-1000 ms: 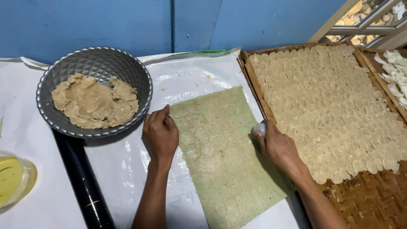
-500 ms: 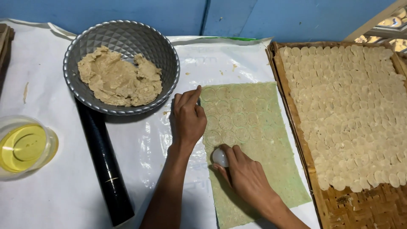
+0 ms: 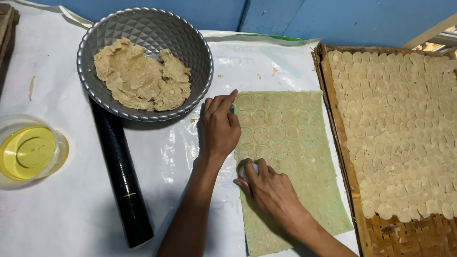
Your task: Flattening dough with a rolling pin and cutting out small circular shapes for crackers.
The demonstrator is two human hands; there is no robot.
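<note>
On the green dough sheet [image 3: 290, 157], left hand [image 3: 220, 127] flat, right hand [image 3: 271, 190] gripping a small round cutter [image 3: 248, 169].

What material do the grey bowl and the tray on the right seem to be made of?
Grey bowl: probably metal, though moulded plastic is possible; its faceted wall has a dull silver sheen. Tray: apparently woven bamboo or a similar plant fibre; brown interlaced strips show at its bare corner.

A thin, matt, greenish sheet of dough [image 3: 295, 157], faintly grainy and pressed with round marks, lies on glossy, wrinkled clear plastic film [image 3: 166, 152]. The grey bowl [image 3: 190, 47] looks like metal, faceted with a dull sheen, holding coarse, lumpy beige dough [image 3: 140, 78]. A glossy black roller [image 3: 121, 176] lies beside it. The tray [image 3: 381, 233] is woven bamboo, rough and matt.
</note>
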